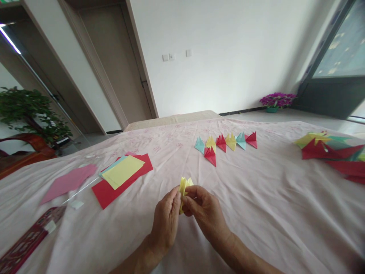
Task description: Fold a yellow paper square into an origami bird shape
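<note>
Between my two hands, above the near middle of the cloth, is a small folded piece of yellow paper [183, 184]. My left hand [167, 215] grips its left side, with thumb and fingers pressed together. From the right, my right hand [204, 210] pinches the same paper with its thumb and bent fingers. The paper's upper points stick out above the fingertips; its lower part is mostly hidden. Beyond my hands stands a row of small folded paper pieces in blue, yellow and red, with one red folded piece [210, 156] in front of them.
Flat sheets lie to the left: a yellow sheet [123, 172] over red and blue ones, and pink paper [70, 182]. A dark red patterned box [25, 241] is at the near left. Larger folded red paper [316, 149] lies far right. The pink cloth [270, 213] is wrinkled.
</note>
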Motion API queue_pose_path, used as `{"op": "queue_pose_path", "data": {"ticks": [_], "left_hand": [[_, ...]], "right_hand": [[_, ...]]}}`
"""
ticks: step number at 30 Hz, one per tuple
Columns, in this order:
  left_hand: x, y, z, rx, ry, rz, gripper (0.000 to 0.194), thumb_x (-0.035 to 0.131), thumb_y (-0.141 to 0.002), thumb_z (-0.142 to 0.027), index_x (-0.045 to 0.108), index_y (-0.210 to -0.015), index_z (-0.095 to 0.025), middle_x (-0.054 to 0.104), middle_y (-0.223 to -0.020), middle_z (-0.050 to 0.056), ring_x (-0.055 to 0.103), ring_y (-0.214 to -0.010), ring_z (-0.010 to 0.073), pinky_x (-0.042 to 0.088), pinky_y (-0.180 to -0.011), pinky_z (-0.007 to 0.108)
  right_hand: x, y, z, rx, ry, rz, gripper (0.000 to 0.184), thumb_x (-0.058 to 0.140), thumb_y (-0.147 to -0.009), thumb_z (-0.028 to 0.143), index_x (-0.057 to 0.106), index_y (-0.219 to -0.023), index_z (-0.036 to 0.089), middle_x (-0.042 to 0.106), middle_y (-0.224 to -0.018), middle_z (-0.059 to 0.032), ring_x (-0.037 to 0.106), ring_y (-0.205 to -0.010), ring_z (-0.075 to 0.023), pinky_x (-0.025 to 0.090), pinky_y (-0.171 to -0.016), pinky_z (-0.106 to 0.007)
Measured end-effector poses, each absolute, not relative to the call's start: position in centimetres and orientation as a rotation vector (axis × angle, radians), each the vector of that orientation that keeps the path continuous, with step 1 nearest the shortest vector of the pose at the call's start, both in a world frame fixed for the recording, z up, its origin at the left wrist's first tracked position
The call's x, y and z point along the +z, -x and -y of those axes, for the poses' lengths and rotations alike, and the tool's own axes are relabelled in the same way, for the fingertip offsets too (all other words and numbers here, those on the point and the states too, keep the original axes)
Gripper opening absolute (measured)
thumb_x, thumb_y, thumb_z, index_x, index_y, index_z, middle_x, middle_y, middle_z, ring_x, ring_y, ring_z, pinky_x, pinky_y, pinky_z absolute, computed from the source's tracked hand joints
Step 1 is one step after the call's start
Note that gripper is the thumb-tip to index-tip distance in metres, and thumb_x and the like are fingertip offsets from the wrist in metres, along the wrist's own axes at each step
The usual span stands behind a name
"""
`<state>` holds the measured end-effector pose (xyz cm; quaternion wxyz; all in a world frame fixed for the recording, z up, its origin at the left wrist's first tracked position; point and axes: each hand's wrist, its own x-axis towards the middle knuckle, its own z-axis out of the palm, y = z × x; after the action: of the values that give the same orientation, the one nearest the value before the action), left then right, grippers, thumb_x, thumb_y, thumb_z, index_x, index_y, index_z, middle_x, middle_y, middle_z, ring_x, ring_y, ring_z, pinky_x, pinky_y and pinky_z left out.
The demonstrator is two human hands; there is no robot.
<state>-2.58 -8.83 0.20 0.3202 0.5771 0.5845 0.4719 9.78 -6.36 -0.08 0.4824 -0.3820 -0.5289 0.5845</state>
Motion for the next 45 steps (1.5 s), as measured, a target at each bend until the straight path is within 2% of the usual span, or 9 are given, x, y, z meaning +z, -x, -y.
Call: {"op": "queue_pose_path", "data": {"ticks": [5,9,13,18,23,28,34,39,45], "left_hand": [[0.8,2.4,9.4,1.201,-1.505,-1.403,0.04,0.052,-0.09,-0.036,0.06,-0.125,-0.021,0.07,-0.104,0.01,0.065,-0.081,0.0208,0.051,-0.067,0.025],[0.5,2.2,9.2,1.18,-1.424,-1.346,0.039,0.057,-0.088,-0.034,0.059,-0.125,-0.021,0.071,-0.096,0.008,0.066,-0.076,0.0197,0.051,-0.061,0.024],[0.1,2.5,8.5,1.225,-1.294,-1.286,0.034,0.051,-0.091,-0.039,0.065,-0.112,-0.017,0.068,-0.085,0.006,0.061,-0.067,0.0164,0.051,-0.057,0.025],[-0.2,3.3,7.8,1.321,-1.003,-1.111,0.032,0.059,-0.087,-0.042,0.069,-0.097,-0.013,0.061,-0.079,0.004,0.055,-0.068,0.0138,0.051,-0.057,0.023],[0.1,3.7,7.3,1.263,-0.873,-0.965,0.031,0.069,-0.08,-0.039,0.071,-0.098,-0.014,0.062,-0.082,0.005,0.053,-0.067,0.0115,0.049,-0.054,0.02],[0.2,3.8,7.2,1.294,-0.808,-0.998,0.042,0.077,-0.073,-0.038,0.069,-0.109,-0.018,0.067,-0.092,0.006,0.058,-0.068,0.0114,0.048,-0.052,0.018],[-0.3,4.1,7.0,1.312,-0.759,-1.057,0.036,0.08,-0.068,-0.037,0.072,-0.096,-0.016,0.07,-0.089,0.006,0.063,-0.073,0.0135,0.051,-0.056,0.019],[-0.5,4.0,7.2,1.295,-0.687,-1.009,0.03,0.082,-0.067,-0.036,0.07,-0.083,-0.014,0.068,-0.082,0.003,0.062,-0.07,0.0108,0.054,-0.06,0.019],[-0.7,3.7,7.3,1.191,-0.577,-1.002,0.031,0.081,-0.069,-0.037,0.068,-0.083,-0.012,0.067,-0.077,0.003,0.061,-0.062,0.0087,0.05,-0.044,0.013]], "right_hand": [[-0.2,-10.0,6.1,1.408,0.955,1.267,0.019,0.063,-0.082,0.034,0.064,-0.088,0.016,0.064,-0.068,-0.0004,0.063,-0.058,-0.0149,0.052,-0.054,-0.026],[-0.2,-10.2,6.2,1.417,0.926,1.293,0.025,0.054,-0.089,0.038,0.065,-0.092,0.015,0.068,-0.074,-0.0037,0.065,-0.063,-0.0162,0.055,-0.059,-0.029],[-0.4,-10.6,6.1,1.338,0.928,1.321,0.025,0.053,-0.09,0.038,0.064,-0.098,0.017,0.069,-0.081,-0.005,0.067,-0.07,-0.0176,0.056,-0.061,-0.03],[0.0,-12.0,5.6,0.965,1.001,1.374,0.021,0.055,-0.088,0.03,0.063,-0.105,0.022,0.063,-0.088,-0.004,0.061,-0.075,-0.0164,0.051,-0.059,-0.026],[0.6,-12.9,5.3,0.82,0.803,1.514,0.034,0.05,-0.08,0.011,0.064,-0.108,0.026,0.054,-0.111,-0.0062,0.058,-0.092,-0.0178,0.05,-0.068,-0.028],[0.8,-13.3,5.2,0.94,0.771,1.548,0.034,0.055,-0.081,0.017,0.062,-0.112,0.027,0.05,-0.127,-0.0079,0.054,-0.11,-0.0236,0.05,-0.074,-0.032],[1.0,-13.2,5.4,1.205,0.808,1.47,0.043,0.059,-0.086,0.033,0.05,-0.128,0.026,0.061,-0.114,-0.008,0.061,-0.092,-0.021,0.05,-0.074,-0.034],[0.1,-12.7,4.9,1.11,0.819,1.438,0.038,0.06,-0.086,0.035,0.053,-0.122,0.023,0.066,-0.093,-0.0044,0.06,-0.077,-0.017,0.046,-0.063,-0.029],[0.0,-12.6,4.1,1.244,0.885,1.27,0.036,0.062,-0.081,0.037,0.058,-0.111,0.019,0.064,-0.079,-0.0014,0.056,-0.066,-0.0147,0.042,-0.054,-0.025]]}}
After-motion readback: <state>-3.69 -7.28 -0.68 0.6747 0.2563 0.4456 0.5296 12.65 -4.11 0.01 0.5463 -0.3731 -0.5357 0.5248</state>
